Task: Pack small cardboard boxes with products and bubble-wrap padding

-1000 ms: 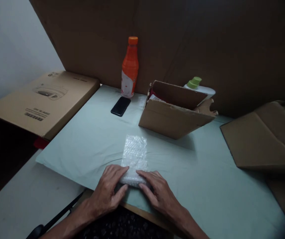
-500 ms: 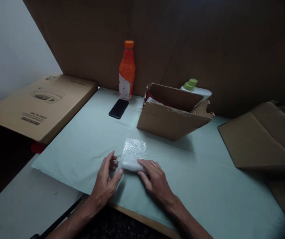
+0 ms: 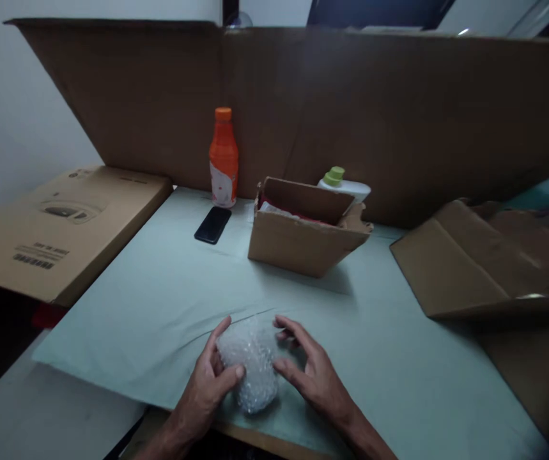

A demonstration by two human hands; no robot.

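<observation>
Near the table's front edge is a rounded bundle of clear bubble wrap (image 3: pixel 251 361); what is inside it cannot be made out. My left hand (image 3: pixel 209 377) grips the bundle's left side, thumb on top and fingers behind it. On the other side, my right hand (image 3: pixel 310 370) is open, fingers curved and apart, with the thumb tip close to the wrap. Whether that thumb touches it is hard to tell.
A pale green cloth (image 3: pixel 159 306) covers the table. Behind the bundle are a black phone (image 3: pixel 213 225), an orange bottle (image 3: pixel 224 160), an open cardboard box (image 3: pixel 303 243) and a green-capped white bottle (image 3: pixel 351 188). Large cartons flank both sides: left carton (image 3: pixel 63 223), right carton (image 3: pixel 466 255).
The wrap, lying with a flat sheet spread out behind it, is now a rounded bundle nearer me. My left hand has closed on it; my right hand has let go. The view has tilted up.
</observation>
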